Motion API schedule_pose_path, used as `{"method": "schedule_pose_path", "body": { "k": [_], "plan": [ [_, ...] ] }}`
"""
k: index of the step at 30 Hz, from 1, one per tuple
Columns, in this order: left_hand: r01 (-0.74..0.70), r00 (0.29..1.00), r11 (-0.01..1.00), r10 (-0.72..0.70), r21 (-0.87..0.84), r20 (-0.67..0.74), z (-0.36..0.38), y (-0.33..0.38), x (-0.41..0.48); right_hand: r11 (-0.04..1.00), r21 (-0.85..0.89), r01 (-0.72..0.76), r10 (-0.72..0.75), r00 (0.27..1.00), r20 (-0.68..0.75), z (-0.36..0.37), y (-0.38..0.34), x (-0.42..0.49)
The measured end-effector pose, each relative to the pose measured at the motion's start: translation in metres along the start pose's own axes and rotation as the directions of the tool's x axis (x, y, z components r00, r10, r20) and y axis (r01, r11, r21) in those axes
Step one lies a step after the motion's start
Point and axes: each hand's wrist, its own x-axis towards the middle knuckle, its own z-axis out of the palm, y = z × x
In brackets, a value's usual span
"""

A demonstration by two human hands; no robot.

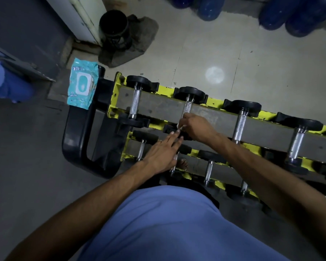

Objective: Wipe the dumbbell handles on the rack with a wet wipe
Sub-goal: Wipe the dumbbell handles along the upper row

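Dumbbell handles [188, 107], knurled chrome bars between black round heads, lie crosswise on the tiers of a yellow-and-black steel rack [119, 91] standing on the pale tiled floor [233, 53]. Four show on the top tier, with more on the tiers below, partly hidden by the arms. Right hand [198, 129] is on the second handle from the left of the top tier, at its near end. Its grip is narrow, fingertips pinching a small white wet wipe [179, 125] against the bar. Left hand [162, 153] reaches in beside it with fingers straight and holding nothing. The fingertips look to touch that dumbbell's near black head, likely steadying it. No wet sheen separates cleaned bars from uncleaned, so progress is a judgement: work looks early. If the order runs from the left end, one top handle may be done and this one is under way. The two to the right and all the lower-tier handles are probably left. Containers: a teal soft pack of wet wipes [82, 85] lies just beside the rack's black end frame at the left end. Its white flap faces up, and how many sheets remain cannot be told. A black round bucket [113, 25] stands well apart by the wall with its interior dark, so its contents are unreadable. Blue plastic water jugs [209, 8] line the far edge, their fill not discernible.
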Motion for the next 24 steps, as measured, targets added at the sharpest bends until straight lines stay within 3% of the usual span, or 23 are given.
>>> {"method": "schedule_pose_path", "body": {
  "k": [3,7,9,11,12,13,14,17,19,21,24],
  "plan": [
    [-0.032,0.999,0.999,0.032,-0.006,0.007,-0.005,-0.004,-0.002,0.953,0.178,-0.244,0.263,0.960,-0.093,0.011,-0.008,-0.014],
    [-0.057,0.998,0.998,0.057,-0.008,0.013,-0.010,-0.008,-0.001,0.654,0.478,-0.587,0.655,0.755,0.029,0.027,-0.003,-0.012],
    [-0.072,0.997,0.997,0.072,0.002,0.022,-0.011,-0.010,-0.002,0.400,0.696,-0.596,0.746,0.653,0.130,0.032,0.002,0.000],
    [-0.093,0.995,0.996,0.093,0.012,0.034,-0.013,-0.014,-0.001,0.140,0.850,-0.508,0.820,0.541,0.188,0.031,0.005,0.017],
    [-0.104,0.994,0.994,0.104,0.018,0.038,-0.013,-0.017,0.000,0.067,0.882,-0.467,0.841,0.502,0.202,0.028,0.007,0.024],
    [-0.115,0.993,0.993,0.114,0.025,0.039,-0.012,-0.019,0.001,0.047,0.893,-0.447,0.854,0.482,0.197,0.025,0.009,0.031],
    [-0.123,0.992,0.992,0.122,0.029,0.041,-0.012,-0.020,0.001,0.091,0.882,-0.463,0.859,0.484,0.166,0.021,0.009,0.035],
    [-0.144,0.989,0.989,0.142,0.032,0.045,-0.010,-0.024,0.001,0.369,0.746,-0.554,0.794,0.605,0.056,0.018,-0.004,0.020],
    [-0.160,0.987,0.987,0.159,0.028,0.033,-0.011,-0.026,0.000,0.478,0.656,-0.585,0.745,0.665,0.050,0.022,-0.019,0.002],
    [-0.176,0.984,0.984,0.176,0.021,0.030,-0.012,-0.028,-0.001,0.485,0.650,-0.585,0.755,0.655,0.026,0.026,-0.022,-0.002],
    [-0.192,0.981,0.981,0.191,0.018,0.033,-0.015,-0.032,0.000,0.325,0.760,-0.563,0.853,0.521,0.022,0.023,-0.004,0.022]
  ]
}}
